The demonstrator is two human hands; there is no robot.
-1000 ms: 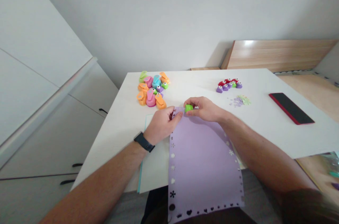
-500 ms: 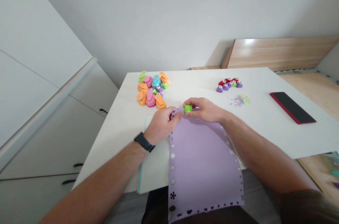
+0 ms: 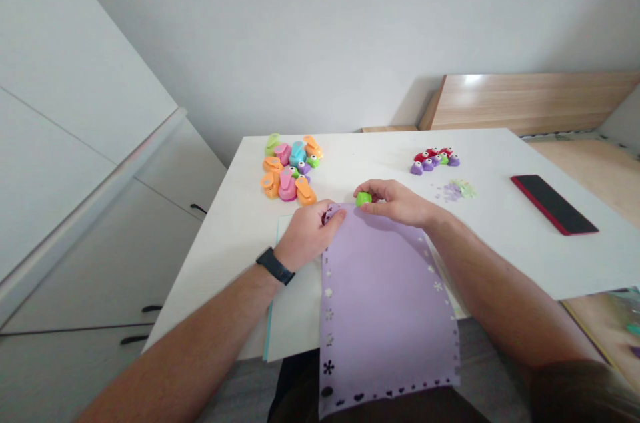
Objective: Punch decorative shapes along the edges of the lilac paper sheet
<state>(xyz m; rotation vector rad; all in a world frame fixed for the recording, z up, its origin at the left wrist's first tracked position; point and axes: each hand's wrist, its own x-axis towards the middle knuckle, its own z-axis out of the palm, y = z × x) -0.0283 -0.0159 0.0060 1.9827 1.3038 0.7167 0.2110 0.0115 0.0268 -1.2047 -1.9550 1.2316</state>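
- Since half a second ago: the small green paper punch (image 3: 363,198) has shifted slightly right and away, from over the top edge of the lilac paper sheet (image 3: 385,303) to just beyond it; the sheet's far edge sits a little further up the table.
- Head view, right hand (image 3: 395,202): fingers closed around the green punch, which touches or nearly touches the white table (image 3: 500,243) at the sheet's top edge.
- Left hand (image 3: 306,236), black wristwatch (image 3: 273,266) on the wrist: fingers bunched on the sheet's top-left corner, thumb lying along the edge, pinning it.
- Hands near each other, not touching.
- Sheet: punched shapes along left, right and near edges; near end overhangs the table; a pale sheet (image 3: 295,323) lies under it at left.
- Far left: cluster of orange, pink, blue and green lever punches (image 3: 290,170).
- Far right: row of small red and purple punches (image 3: 434,160), paper scraps (image 3: 455,190) just in front, black phone with red edge (image 3: 553,203) further right.
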